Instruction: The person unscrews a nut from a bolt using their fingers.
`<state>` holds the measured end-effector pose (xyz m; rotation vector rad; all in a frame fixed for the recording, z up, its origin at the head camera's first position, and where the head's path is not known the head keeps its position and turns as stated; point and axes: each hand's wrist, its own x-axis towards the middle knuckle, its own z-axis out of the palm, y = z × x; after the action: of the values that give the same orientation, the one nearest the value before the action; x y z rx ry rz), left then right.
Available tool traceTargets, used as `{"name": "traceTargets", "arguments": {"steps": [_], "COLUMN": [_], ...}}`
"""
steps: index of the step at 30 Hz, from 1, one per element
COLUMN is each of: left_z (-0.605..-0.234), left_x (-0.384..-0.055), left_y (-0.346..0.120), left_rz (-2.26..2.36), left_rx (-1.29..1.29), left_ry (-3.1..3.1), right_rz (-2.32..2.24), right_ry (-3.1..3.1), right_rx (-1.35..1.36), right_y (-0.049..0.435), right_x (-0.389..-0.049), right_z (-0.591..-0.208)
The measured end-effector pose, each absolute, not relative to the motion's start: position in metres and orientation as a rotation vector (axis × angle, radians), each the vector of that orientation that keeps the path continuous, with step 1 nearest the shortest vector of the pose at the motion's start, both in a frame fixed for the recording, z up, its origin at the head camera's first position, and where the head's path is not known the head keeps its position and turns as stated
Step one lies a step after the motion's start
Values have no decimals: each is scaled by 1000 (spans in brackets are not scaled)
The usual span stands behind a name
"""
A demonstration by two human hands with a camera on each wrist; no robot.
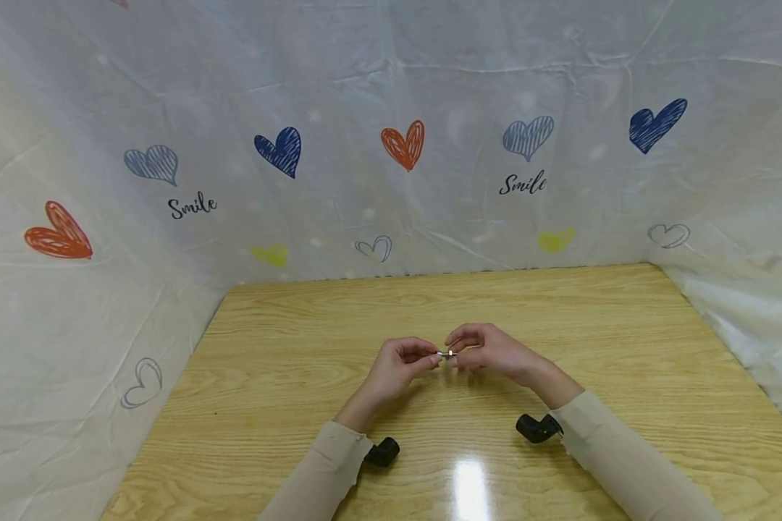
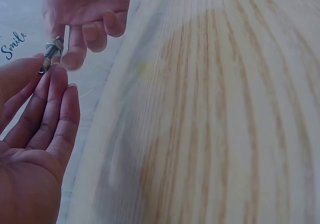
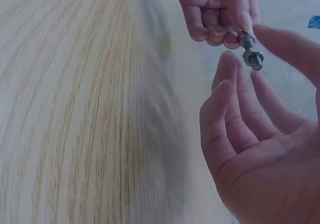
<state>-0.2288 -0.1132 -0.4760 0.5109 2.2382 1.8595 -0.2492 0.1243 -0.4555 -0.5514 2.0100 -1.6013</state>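
My left hand pinches a small metal bolt by its head end between thumb and fingertips, a little above the table. A hex nut sits on the bolt's thread, with a short threaded tip sticking out past it. Facing it from the other side is my right hand, its fingers loosely curved and spread around the nut end. In the right wrist view the nut shows uncovered between the right hand's parted fingers; one fingertip comes close beside the bolt, and contact is unclear.
The wood-grain table spreads below both hands. A white sheet printed with hearts and "Smile" hangs behind it and along both sides. Black wrist devices stick out from the beige sleeves.
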Motion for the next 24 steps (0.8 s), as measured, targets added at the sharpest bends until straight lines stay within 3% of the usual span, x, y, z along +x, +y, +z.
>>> {"name": "traceTargets", "arguments": {"steps": [24], "left_z": [-476], "left_x": [-230], "left_y": [-113], "left_rz": [1866], "left_rx": [518], "left_ry": [2242], "right_rz": [-1626], "right_ry": [1963], "right_rx": [-607], "right_y": [126], "right_x": [-249], "right_z": [-458]}}
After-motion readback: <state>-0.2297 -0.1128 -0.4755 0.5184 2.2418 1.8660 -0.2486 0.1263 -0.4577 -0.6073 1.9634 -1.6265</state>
